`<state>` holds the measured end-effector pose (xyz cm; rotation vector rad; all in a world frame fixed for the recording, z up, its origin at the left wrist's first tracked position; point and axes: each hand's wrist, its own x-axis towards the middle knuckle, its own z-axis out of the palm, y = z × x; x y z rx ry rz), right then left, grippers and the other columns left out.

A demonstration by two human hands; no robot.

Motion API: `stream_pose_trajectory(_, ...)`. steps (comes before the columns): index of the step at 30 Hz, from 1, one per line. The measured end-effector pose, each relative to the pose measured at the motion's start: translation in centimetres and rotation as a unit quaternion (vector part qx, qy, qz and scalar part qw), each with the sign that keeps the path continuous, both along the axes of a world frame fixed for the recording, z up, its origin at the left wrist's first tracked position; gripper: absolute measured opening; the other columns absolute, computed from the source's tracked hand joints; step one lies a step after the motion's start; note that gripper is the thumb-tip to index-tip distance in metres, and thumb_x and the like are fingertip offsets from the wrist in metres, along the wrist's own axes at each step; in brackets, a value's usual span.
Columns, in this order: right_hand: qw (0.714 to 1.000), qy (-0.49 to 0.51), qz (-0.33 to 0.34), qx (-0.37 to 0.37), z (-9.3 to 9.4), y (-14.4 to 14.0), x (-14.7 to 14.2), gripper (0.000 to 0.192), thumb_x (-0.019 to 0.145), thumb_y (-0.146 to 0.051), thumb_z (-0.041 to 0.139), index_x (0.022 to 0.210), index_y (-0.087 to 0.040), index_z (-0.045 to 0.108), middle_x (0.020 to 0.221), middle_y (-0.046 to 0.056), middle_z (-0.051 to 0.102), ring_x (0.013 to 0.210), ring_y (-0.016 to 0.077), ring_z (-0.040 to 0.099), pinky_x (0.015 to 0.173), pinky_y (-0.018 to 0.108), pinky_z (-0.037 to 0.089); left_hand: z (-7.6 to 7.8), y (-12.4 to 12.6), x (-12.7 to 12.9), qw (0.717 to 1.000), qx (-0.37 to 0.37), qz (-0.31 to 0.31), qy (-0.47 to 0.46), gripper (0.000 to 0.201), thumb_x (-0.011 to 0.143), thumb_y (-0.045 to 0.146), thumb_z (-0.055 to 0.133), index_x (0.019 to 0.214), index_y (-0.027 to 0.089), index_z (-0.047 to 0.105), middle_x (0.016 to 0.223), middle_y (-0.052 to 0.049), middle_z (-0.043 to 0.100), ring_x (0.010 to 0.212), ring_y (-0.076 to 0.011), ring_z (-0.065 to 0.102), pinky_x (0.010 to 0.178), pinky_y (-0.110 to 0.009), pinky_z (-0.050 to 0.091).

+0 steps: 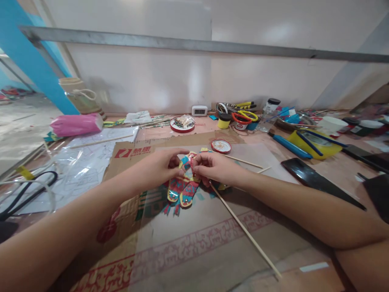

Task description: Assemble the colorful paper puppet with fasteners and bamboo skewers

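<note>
A brightly painted shadow puppet [185, 188] in red, blue and yellow lies at the middle of the cardboard mat, its two leg-like pieces pointing towards me. My left hand [170, 162] is closed on the puppet's left upper edge, thumb and fingertips together. From the other side my right hand [215, 167] pinches the puppet's upper right part. My fingers hide much of that upper area. A thin wooden stick [246, 231] runs from beneath my right hand down towards the front right. More thin sticks [246, 162] lie behind that hand.
Just behind the hands sits a red-rimmed lid [221, 146] with tiny pieces; farther back is a dish of beads [182, 123]. Scissors [246, 116], jars and a blue cutter [291, 147] crowd the right. Drawn sheets [91, 162] and a pink pouch [75, 124] are left.
</note>
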<state>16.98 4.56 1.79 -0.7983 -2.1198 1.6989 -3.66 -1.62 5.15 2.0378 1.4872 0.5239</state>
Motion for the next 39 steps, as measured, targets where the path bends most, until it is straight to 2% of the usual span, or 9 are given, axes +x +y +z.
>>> stream_pose_trajectory(2, 1.000, 0.007, 0.000, -0.013, 0.3, -0.1, 0.0, 0.011, 0.088, -0.028, 0.058, 0.085, -0.019, 0.052, 0.062, -0.004, 0.061, 0.049, 0.0086, 0.058, 0.045, 0.018, 0.046, -0.2, 0.1, 0.2, 0.998, 0.019, 0.033, -0.045, 0.043, 0.084, 0.038, 0.060, 0.123, 0.021, 0.062, 0.070, 0.002, 0.068, 0.060, -0.0129, 0.060, 0.054, -0.022, 0.044)
stream_pose_trajectory(4, 0.999, 0.020, -0.019, -0.018, 0.6, -0.3, 0.0, 0.012, 0.087, -0.028, 0.060, 0.084, -0.018, 0.053, 0.061, -0.004, 0.061, 0.051, 0.0089, 0.059, 0.047, 0.019, 0.047, -0.6, 0.3, 0.3, 0.994, 0.006, 0.055, -0.093, 0.031, 0.083, 0.043, 0.061, 0.101, 0.020, 0.070, 0.069, 0.001, 0.068, 0.060, -0.0131, 0.060, 0.054, -0.023, 0.045)
stream_pose_trajectory(6, 0.998, 0.039, -0.044, -0.023, 0.9, -0.3, -0.1, 0.013, 0.086, -0.028, 0.062, 0.084, -0.018, 0.054, 0.061, -0.004, 0.061, 0.051, 0.0088, 0.060, 0.049, 0.019, 0.048, -1.3, 0.4, 0.4, 0.990, -0.017, 0.059, -0.129, 0.030, 0.084, 0.046, 0.060, 0.084, 0.019, 0.070, 0.070, 0.000, 0.068, 0.062, -0.0136, 0.061, 0.057, -0.024, 0.047)
stream_pose_trajectory(7, 0.997, 0.050, -0.055, -0.031, 0.9, -0.3, -0.1, 0.014, 0.085, -0.028, 0.063, 0.083, -0.018, 0.055, 0.061, -0.004, 0.062, 0.051, 0.0087, 0.060, 0.049, 0.019, 0.049, -1.7, 0.4, 0.6, 0.989, -0.020, 0.056, -0.138, 0.032, 0.086, 0.048, 0.057, 0.082, 0.019, 0.070, 0.071, 0.000, 0.068, 0.063, -0.0137, 0.061, 0.058, -0.024, 0.047)
stream_pose_trajectory(11, 0.995, 0.048, -0.062, -0.067, 0.4, -0.1, -0.1, 0.018, 0.084, -0.031, 0.066, 0.083, -0.017, 0.054, 0.065, -0.002, 0.065, 0.051, 0.0093, 0.062, 0.049, 0.020, 0.052, -2.9, 0.4, 1.3, 0.992, 0.015, 0.026, -0.120, 0.037, 0.093, 0.048, 0.045, 0.088, 0.020, 0.070, 0.080, 0.000, 0.069, 0.074, -0.0153, 0.061, 0.066, -0.026, 0.047)
stream_pose_trajectory(18, 0.993, 0.054, -0.088, -0.058, -0.5, 0.0, -0.2, 0.019, 0.085, -0.032, 0.065, 0.084, -0.018, 0.053, 0.064, -0.003, 0.063, 0.049, 0.0094, 0.060, 0.044, 0.019, 0.050, -3.3, 0.4, 1.7, 0.995, 0.063, 0.016, -0.081, 0.028, 0.093, 0.035, 0.045, 0.088, 0.021, 0.069, 0.092, -0.002, 0.073, 0.086, -0.0180, 0.065, 0.079, -0.029, 0.049)
stream_pose_trajectory(25, 0.991, 0.066, -0.106, -0.052, -0.8, -0.2, -0.3, 0.015, 0.085, -0.028, 0.063, 0.086, -0.019, 0.051, 0.061, -0.004, 0.062, 0.048, 0.0091, 0.059, 0.045, 0.020, 0.050, -3.8, -0.1, 2.0, 0.984, 0.167, 0.043, 0.039, 0.026, 0.095, 0.028, 0.043, 0.091, 0.020, 0.067, 0.089, -0.004, 0.070, 0.091, -0.0208, 0.061, 0.085, -0.038, 0.040)
stream_pose_trajectory(31, 0.990, 0.078, -0.106, -0.044, -0.9, -0.3, -0.3, 0.015, 0.086, -0.030, 0.062, 0.086, -0.019, 0.052, 0.063, -0.004, 0.062, 0.048, 0.0090, 0.059, 0.045, 0.020, 0.049, -3.9, -0.4, 2.1, 0.970, 0.211, 0.013, 0.116, 0.032, 0.098, 0.029, 0.038, 0.088, 0.018, 0.067, 0.088, -0.004, 0.068, 0.087, -0.0209, 0.060, 0.087, -0.041, 0.036)
stream_pose_trajectory(39, 0.989, 0.086, -0.106, -0.054, -0.7, -0.5, -0.3, 0.018, 0.084, -0.031, 0.065, 0.085, -0.019, 0.051, 0.059, -0.005, 0.061, 0.050, 0.0097, 0.059, 0.049, 0.021, 0.050, -4.0, -0.4, 2.2, 0.973, 0.216, 0.018, 0.076, 0.031, 0.098, 0.034, 0.041, 0.084, 0.019, 0.064, 0.081, -0.001, 0.065, 0.084, -0.0180, 0.059, 0.086, -0.038, 0.035)
